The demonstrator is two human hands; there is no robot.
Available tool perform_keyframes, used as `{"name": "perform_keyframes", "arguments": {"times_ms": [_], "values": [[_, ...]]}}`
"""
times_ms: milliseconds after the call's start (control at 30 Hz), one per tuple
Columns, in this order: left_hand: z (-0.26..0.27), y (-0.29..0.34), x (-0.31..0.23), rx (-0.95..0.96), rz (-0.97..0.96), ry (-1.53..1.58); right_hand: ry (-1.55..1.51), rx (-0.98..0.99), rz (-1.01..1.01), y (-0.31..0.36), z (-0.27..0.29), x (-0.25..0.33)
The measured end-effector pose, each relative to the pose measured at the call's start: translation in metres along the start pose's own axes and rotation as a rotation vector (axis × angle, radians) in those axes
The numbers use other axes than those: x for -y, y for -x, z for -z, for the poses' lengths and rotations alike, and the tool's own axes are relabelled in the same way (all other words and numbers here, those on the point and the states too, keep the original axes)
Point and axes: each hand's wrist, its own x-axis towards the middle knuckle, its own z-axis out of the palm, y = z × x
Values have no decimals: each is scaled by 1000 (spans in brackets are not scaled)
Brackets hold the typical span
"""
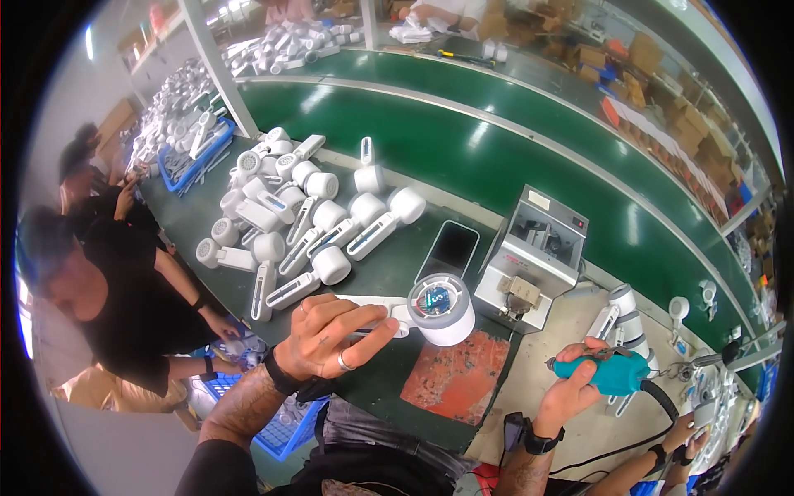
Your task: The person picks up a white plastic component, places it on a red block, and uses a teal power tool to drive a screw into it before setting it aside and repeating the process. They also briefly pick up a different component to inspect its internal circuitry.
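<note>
My left hand (331,335) is closed round the handle of a white handheld fan (449,328). The fan's round head faces up with its end uncovered, showing a small circuit board (436,299) and thin wires inside a grey ring. Off to the right, my right hand (571,393) grips a teal electric screwdriver (616,374), its tip pointing left, apart from the fan. A black cord (662,401) runs from the tool's rear end. Below the fan head, a worn red mat (457,376) lies on the dark green bench.
A grey metal screw feeder (533,256) stands beyond the fan, beside a phone (451,250). Many similar white fans (310,219) pile up at left. Behind runs a green conveyor (397,103). Co-workers sit at left (116,289) and lower right (674,438). A blue basket (285,430) stands below.
</note>
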Motion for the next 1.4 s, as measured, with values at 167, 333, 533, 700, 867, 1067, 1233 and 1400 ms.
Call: {"name": "perform_keyframes", "arguments": {"times_ms": [167, 333, 533, 700, 867, 1067, 1233, 1400], "values": [[1, -1, 0, 20, -7, 2, -2, 15, 21, -1, 0, -2], [1, -1, 1, 18, -5, 6, -6, 6, -3, 0, 0, -1], [2, -2, -1, 23, 4, -4, 0, 21, 6, 1, 0, 0], [0, -2, 0, 35, 5, 13, -5, 15, -1, 0, 0, -1], [3, 0, 0, 48, -4, 25, -7, 28, -2, 0, -3, -2], [-3, 3, 1, 84, -34, 44, 93, -41, 12, -1, -1, -1], [-5, 11, 11, 37, 99, 78, 70, -38, -1, 0, 4, -5], [-6, 24, 46, -37, 435, 140, 67, -37, -8, 0, 3, -4]]}}
